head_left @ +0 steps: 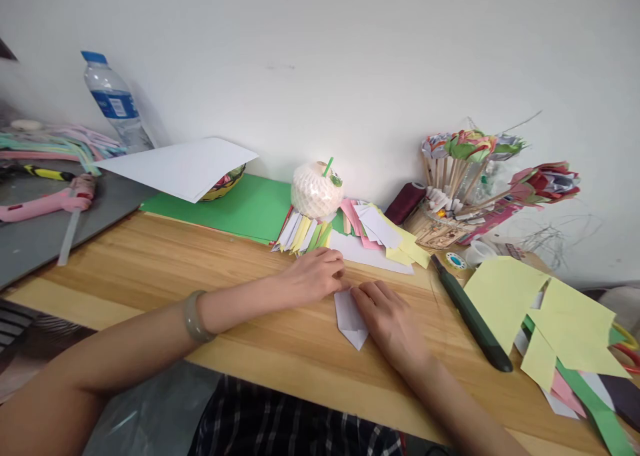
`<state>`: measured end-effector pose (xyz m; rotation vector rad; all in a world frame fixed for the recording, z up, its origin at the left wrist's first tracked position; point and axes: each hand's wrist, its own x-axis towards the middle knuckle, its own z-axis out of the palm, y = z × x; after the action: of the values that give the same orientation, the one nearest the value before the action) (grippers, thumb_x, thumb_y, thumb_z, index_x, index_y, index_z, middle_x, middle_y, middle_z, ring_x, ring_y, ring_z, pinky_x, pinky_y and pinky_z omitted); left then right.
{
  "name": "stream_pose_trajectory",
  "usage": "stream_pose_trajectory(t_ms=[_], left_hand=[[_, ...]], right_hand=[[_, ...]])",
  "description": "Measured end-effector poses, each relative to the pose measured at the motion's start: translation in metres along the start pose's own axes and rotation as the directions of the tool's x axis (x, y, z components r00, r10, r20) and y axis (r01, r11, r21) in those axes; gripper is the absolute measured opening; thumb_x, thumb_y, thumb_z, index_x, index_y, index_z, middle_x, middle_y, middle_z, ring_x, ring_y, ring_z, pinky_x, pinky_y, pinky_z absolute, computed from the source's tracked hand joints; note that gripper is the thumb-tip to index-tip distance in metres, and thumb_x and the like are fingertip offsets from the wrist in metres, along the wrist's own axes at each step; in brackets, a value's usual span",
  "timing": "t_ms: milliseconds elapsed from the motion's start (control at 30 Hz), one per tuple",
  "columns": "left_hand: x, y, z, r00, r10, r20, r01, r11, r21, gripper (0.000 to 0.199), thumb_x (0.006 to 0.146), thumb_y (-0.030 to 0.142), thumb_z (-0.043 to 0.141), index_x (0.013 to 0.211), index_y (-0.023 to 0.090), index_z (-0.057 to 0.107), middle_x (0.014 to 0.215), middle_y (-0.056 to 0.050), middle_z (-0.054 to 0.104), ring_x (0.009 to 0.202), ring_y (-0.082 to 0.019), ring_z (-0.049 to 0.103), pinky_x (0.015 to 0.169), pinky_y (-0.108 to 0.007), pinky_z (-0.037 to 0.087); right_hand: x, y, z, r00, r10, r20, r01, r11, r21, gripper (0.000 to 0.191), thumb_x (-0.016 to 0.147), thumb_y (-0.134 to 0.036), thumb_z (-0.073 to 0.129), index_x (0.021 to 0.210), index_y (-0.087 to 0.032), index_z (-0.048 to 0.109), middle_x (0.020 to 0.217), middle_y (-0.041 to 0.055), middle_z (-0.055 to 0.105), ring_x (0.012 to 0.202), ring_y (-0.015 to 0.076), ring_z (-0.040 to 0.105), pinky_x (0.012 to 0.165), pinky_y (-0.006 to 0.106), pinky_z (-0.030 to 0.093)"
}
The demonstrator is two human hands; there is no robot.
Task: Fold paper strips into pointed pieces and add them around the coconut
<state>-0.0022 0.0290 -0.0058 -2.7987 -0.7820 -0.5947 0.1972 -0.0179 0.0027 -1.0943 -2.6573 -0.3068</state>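
A small folded white paper lies on the wooden table, its pointed end toward the table's front edge. My right hand rests over the right side of this paper, fingers bent and together, pressing on it. At the paper's upper left corner is my left hand, fingers curled and closed, with the fingertips hidden. The two hands nearly meet at the paper's top edge. Just beyond my left hand sits a bundle of folded white, yellow and green strips.
Behind stand a white ball-shaped ornament and a holder of paper flowers. A dark green cutter and yellow paper pieces lie right. Left are a pink glue gun and a water bottle.
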Motion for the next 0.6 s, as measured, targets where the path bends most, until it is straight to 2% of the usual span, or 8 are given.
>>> stream_pose_trajectory(t_ms=[233,433,600], left_hand=[[0.001,-0.004,-0.002,0.999,-0.006,0.037,0.007,1.0,-0.018,0.021,0.093,0.026,0.053,0.088,0.024,0.073,0.092,-0.005,0.06,0.099,-0.022,0.047,0.081,-0.032,0.037],[0.001,-0.003,-0.005,0.999,-0.009,0.049,0.011,1.0,-0.026,0.02,0.093,0.027,0.053,0.095,0.028,0.072,0.094,-0.005,0.061,0.101,-0.023,0.046,0.084,-0.034,0.038],[0.0,0.001,-0.009,0.999,-0.026,0.039,0.027,1.0,-0.012,0.016,0.09,0.02,0.057,0.085,0.024,0.072,0.091,-0.006,0.061,0.1,-0.023,0.046,0.084,-0.035,0.039]], right_hand=[[0.0,-0.001,-0.001,0.999,-0.007,0.035,0.007,1.0,0.009,0.022,0.089,-0.004,0.043,0.085,-0.015,0.061,0.081,0.008,0.058,0.075,0.0221,0.05,0.064,0.033,0.042],[-0.01,0.001,-0.007,0.998,0.053,0.036,-0.055,0.996,0.076,0.025,0.089,-0.005,0.042,0.099,-0.016,0.062,0.087,0.0081,0.058,0.077,0.021,0.053,0.065,0.032,0.046],[-0.023,0.013,-0.02,0.989,0.148,-0.004,-0.146,0.981,0.126,0.028,0.09,-0.01,0.04,0.082,-0.019,0.065,0.082,0.0068,0.059,0.073,0.0198,0.057,0.062,0.032,0.047]])
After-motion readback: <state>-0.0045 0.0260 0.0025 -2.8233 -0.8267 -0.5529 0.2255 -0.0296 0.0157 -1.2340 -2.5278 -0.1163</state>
